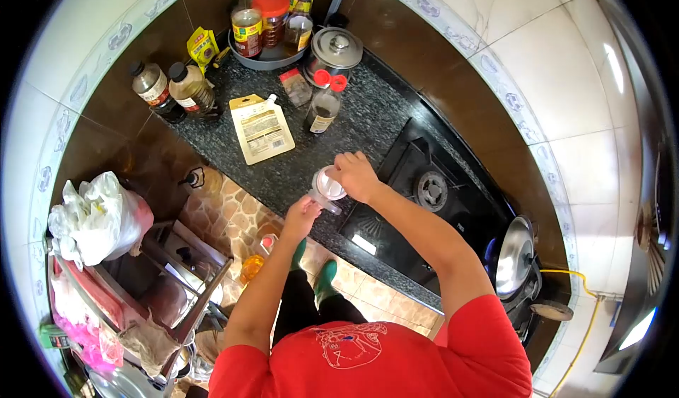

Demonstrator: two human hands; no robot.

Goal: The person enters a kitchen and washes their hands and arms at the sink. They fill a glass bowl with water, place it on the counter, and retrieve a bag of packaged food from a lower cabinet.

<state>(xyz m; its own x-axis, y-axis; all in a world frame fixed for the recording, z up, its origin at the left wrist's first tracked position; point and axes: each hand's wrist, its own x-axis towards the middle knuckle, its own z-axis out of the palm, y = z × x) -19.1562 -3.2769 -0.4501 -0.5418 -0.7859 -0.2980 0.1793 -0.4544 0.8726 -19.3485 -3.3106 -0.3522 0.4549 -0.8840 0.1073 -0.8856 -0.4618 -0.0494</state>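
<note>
Over the counter's front edge, my left hand [303, 214] is closed on the side of a small clear container [329, 184] with something white inside; a clear lid or handle-like part juts out below it. My right hand [356, 176] bends over the container's right rim with fingers pinched together at its mouth. What those fingers hold, if anything, is hidden. Behind the container stands a seasoning bottle [323, 111] with red caps. To its left a beige spouted pouch [260, 129] lies flat on the dark stone counter [219, 90].
The black gas stove [442, 218] lies to the right, with a lidded pan [514, 256] beyond it. At the back stand a steel pot [335, 48] and a tray [265, 62] of condiments. Two dark sauce bottles [189, 87] line the left; a rack [205, 278] stands lower left.
</note>
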